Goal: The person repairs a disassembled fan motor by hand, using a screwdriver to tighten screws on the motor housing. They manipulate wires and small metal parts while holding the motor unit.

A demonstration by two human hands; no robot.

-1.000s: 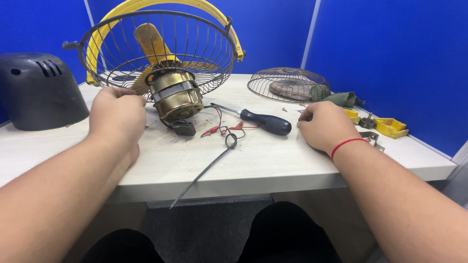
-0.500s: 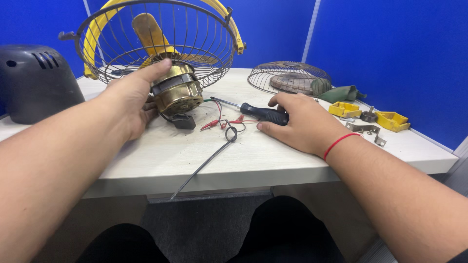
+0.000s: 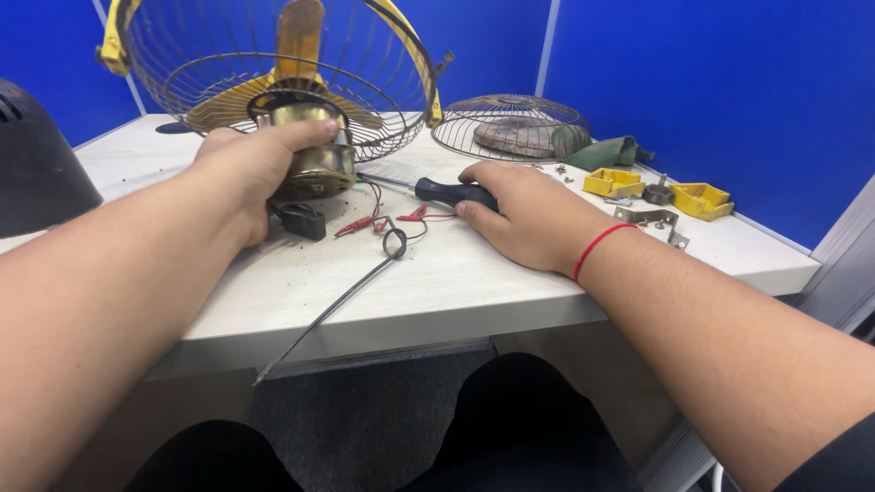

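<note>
1. Blue partition walls behind a pale worktop (image 3: 474,282), gritty with dust and bits.
2. Brass-coloured fan motor (image 3: 314,164) near the left of the worktop, at the hub of a tilted wire fan guard (image 3: 273,64) with yellow blades (image 3: 301,36) inside.
3. Left hand (image 3: 246,169) wrapped over the motor housing, fingers curled across its top: a firm clasp.
4. Probably heavy and rigid at the motor, a solid metal lump; best taken there, around the round casing. Wire cage likely springy and easily bent, blades thin, so poor places to grip.
5. Red and black wires (image 3: 374,219) trailing from the motor, thin and fragile-looking; small black block (image 3: 303,221) lying just beside it.
6. Right hand (image 3: 529,214) laid flat over the black handle of a screwdriver (image 3: 451,191), fingers covering it; closed around it or merely resting on it, cannot tell.
7. Thin dark cable (image 3: 365,278) looped near the wires and running off the front edge.
8. Farther right: second wire guard (image 3: 510,123) lying dome-up, green cloth (image 3: 606,150), two yellow plastic pieces (image 3: 656,191), small metal bracket (image 3: 652,219).
9. Dark grey housing (image 3: 36,173) at far left.
</note>
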